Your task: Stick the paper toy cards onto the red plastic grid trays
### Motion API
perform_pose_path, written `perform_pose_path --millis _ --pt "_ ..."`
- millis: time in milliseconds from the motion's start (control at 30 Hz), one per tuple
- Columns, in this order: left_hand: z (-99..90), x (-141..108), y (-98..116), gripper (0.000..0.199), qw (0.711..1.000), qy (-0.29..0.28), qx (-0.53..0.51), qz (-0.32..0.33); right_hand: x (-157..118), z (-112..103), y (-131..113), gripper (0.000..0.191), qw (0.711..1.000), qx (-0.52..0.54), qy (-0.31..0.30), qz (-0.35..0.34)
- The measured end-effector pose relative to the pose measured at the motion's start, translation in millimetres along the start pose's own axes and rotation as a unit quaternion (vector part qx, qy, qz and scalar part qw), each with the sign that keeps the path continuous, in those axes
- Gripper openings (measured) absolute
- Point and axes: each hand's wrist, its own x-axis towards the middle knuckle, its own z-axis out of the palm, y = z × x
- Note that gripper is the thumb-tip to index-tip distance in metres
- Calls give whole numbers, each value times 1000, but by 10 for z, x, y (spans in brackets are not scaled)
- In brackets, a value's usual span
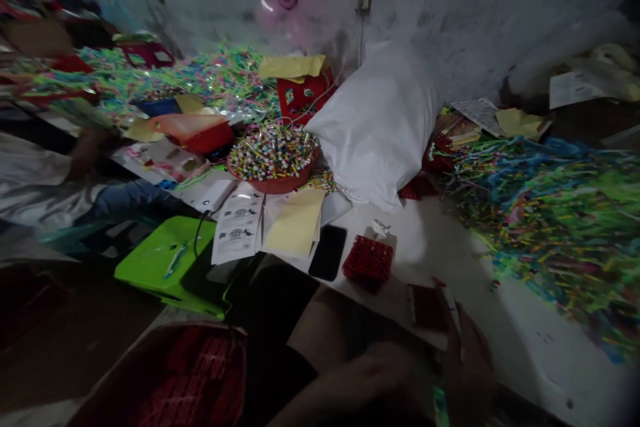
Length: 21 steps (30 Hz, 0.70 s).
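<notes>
In the dark lower right, my right hand (470,347) is closed round a thin whitish strip (454,310) with a reddish edge; its exact kind is too dim to make out. A flat dark red piece (429,307) lies on the white table beside that hand. My left hand (375,370) is low over my lap, its fingers lost in shadow and blur. Close to the right wrist a small green and yellow item (440,405) shows. Farther in on the table are a stack of red plastic mesh pieces (367,260) and a black phone (328,253).
A red basin (280,183) of small coloured beads stands behind papers (295,223). A white sack (385,127) leans at the wall. Colourful strands (560,220) heap on the right. A green stool (165,257) and red-filled box (195,373) are left; another person (55,180) sits beyond.
</notes>
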Motion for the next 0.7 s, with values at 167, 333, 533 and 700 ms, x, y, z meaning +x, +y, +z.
perform_pose_path --millis 167,333,533,700 --pt "-1448 258 -107 51 963 175 -190 -75 -110 430 761 52 968 -121 3 -219" --pt "-2458 603 -591 56 871 439 116 -188 -363 837 1068 57 955 -202 -1 -216" --pt "-2756 749 -1031 56 851 409 176 -280 -372 871 835 54 970 -152 -33 -185" --pt "-2921 929 -1114 37 872 366 161 -283 -431 849 816 57 967 -126 4 -221"
